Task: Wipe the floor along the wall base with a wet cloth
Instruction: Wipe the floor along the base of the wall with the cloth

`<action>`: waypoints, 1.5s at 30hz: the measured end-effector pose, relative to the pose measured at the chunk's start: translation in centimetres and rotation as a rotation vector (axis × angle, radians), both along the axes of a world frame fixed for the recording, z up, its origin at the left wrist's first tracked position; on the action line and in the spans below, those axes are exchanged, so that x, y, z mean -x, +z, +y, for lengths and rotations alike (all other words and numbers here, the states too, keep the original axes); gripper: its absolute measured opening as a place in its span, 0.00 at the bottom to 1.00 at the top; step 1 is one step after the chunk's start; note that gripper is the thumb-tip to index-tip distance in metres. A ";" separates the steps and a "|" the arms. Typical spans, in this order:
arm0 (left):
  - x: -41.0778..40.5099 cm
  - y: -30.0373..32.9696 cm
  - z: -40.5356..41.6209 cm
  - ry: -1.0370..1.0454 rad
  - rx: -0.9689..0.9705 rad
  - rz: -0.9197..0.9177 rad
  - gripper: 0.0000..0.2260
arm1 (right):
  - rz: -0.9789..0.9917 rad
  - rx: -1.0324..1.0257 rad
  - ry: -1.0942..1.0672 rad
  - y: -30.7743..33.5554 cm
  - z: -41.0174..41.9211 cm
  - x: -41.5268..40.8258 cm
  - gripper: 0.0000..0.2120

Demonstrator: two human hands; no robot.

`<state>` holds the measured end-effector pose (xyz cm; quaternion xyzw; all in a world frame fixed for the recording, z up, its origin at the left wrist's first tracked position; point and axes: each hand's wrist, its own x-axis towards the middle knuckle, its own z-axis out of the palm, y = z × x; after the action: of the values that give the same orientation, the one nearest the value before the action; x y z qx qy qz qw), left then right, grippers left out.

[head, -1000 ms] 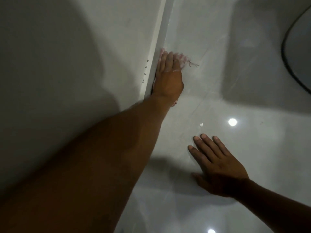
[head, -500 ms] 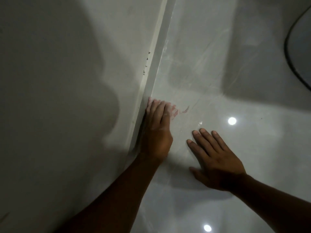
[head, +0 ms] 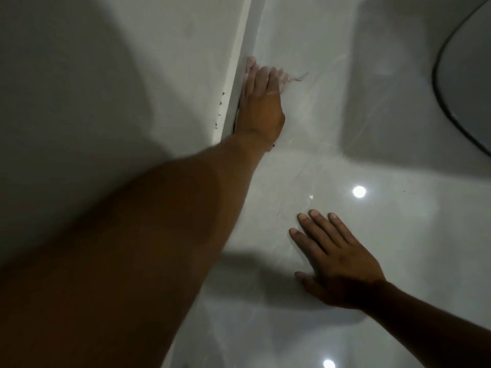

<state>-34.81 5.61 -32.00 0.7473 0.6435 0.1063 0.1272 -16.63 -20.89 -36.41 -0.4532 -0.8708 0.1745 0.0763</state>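
Note:
My left hand (head: 261, 107) is stretched far forward, pressing a pale pink cloth (head: 285, 77) flat onto the glossy floor right beside the white wall base (head: 233, 75). Only the cloth's frayed edge and a loose thread show past my fingertips; the rest is hidden under the palm. My right hand (head: 337, 264) lies flat on the floor tiles nearer to me, fingers spread, holding nothing.
The grey wall (head: 106, 75) fills the left side. A dark curved cable or rim (head: 449, 102) arcs across the floor at the upper right. Ceiling lights reflect on the shiny tiles (head: 358, 191). Small dark specks mark the skirting's edge (head: 220, 107).
My left hand with the cloth has slid forward along the wall base, away from me, after being drawn back close half a second ago. My right hand has stayed planted.

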 end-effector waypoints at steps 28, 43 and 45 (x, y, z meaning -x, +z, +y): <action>1.0 -1.3 -2.2 -0.006 -0.029 0.015 0.27 | -0.066 -0.004 0.012 0.9 0.0 0.5 0.40; 10.6 -1.0 -41.5 -0.010 0.080 0.121 0.23 | -0.027 -0.057 0.020 0.2 0.2 0.3 0.40; 9.8 -1.3 -37.9 -0.048 0.017 0.123 0.22 | -0.022 -0.060 0.022 0.3 0.1 0.4 0.41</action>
<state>-44.58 -32.27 -33.35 0.7666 0.6327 0.0516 0.0965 -17.02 -20.83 -36.08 -0.4429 -0.8815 0.1442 0.0781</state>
